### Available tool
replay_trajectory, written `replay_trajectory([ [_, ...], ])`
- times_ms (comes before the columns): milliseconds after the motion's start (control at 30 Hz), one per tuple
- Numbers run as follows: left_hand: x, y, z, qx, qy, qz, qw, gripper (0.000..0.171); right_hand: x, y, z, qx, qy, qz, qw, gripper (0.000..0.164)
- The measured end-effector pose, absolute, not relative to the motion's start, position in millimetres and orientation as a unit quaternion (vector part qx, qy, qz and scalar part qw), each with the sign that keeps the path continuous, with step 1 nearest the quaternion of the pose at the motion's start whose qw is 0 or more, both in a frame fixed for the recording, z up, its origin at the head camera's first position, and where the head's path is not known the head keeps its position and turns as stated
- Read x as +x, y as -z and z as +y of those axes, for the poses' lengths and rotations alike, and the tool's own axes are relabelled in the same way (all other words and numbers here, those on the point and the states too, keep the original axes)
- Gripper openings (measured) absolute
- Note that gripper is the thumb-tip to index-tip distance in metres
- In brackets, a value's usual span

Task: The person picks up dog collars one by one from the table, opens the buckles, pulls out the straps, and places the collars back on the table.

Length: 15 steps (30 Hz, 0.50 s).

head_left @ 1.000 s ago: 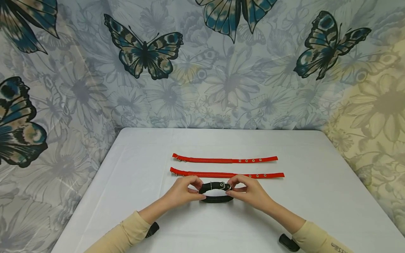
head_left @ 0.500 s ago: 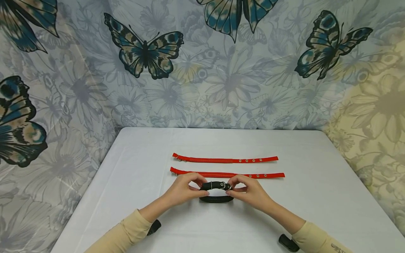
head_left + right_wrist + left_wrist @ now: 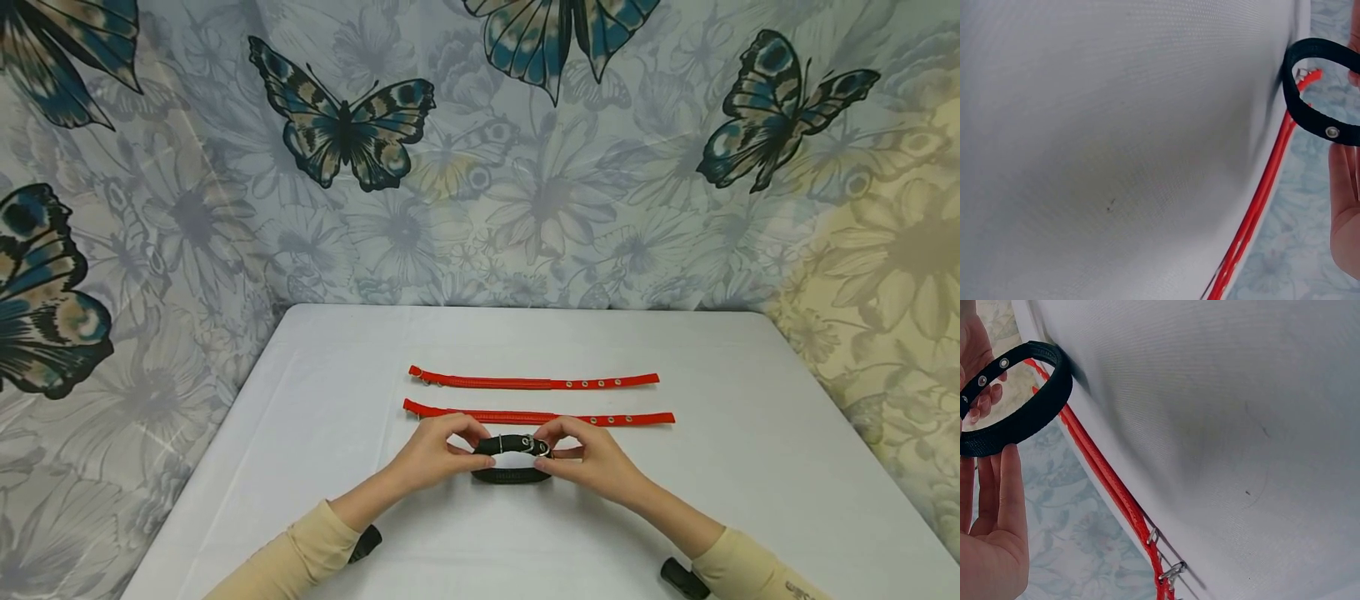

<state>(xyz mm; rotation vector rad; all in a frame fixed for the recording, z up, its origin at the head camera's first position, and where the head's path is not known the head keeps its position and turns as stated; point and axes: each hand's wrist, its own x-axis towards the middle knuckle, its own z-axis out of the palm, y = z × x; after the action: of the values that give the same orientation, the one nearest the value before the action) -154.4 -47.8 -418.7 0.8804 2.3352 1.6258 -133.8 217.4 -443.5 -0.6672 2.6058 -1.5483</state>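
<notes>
A black collar (image 3: 512,476) is closed into a loop, its metal buckle on the far side and eyelets along the strap. My left hand (image 3: 437,450) pinches the loop's left end between thumb and fingers. At the right end, beside the buckle, my right hand (image 3: 592,454) pinches it the same way. The left wrist view shows the collar (image 3: 1035,415) as a ring with the left hand's fingers (image 3: 1011,487) against its outside. Only part of the collar (image 3: 1310,115) and of the right hand (image 3: 1344,206) shows in the right wrist view.
Two red collars lie stretched out side by side behind the hands: a farther one (image 3: 517,383) and a nearer one (image 3: 517,416), partly behind the fingers. The white table (image 3: 337,350) ends at a flowered, butterfly-printed backdrop (image 3: 480,208). Black wrist devices sit under both sleeves.
The left hand has shifted slightly right along the black collar, and the right thumb slightly left on it. Both hands keep holding the loop, and the red collars stay where they lay.
</notes>
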Motion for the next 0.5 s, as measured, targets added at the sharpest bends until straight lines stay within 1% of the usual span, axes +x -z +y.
replay_trajectory([
  [200,-156.3,419.8,-48.2,0.291,-0.543,0.782,0.095,0.022,-128.5,428.2,210.3,-0.225,0.493,0.840,0.021,0.029],
  [433,-169.3,453.0,-49.3,0.289,-0.538,0.786,0.097,0.024,-127.2,423.1,205.2,-0.242,0.493,0.835,0.008,0.024],
  [500,-170.2,455.6,-49.9,0.292,-0.540,0.783,0.097,0.024,-127.0,423.2,204.5,-0.242,0.492,0.836,0.007,0.023],
])
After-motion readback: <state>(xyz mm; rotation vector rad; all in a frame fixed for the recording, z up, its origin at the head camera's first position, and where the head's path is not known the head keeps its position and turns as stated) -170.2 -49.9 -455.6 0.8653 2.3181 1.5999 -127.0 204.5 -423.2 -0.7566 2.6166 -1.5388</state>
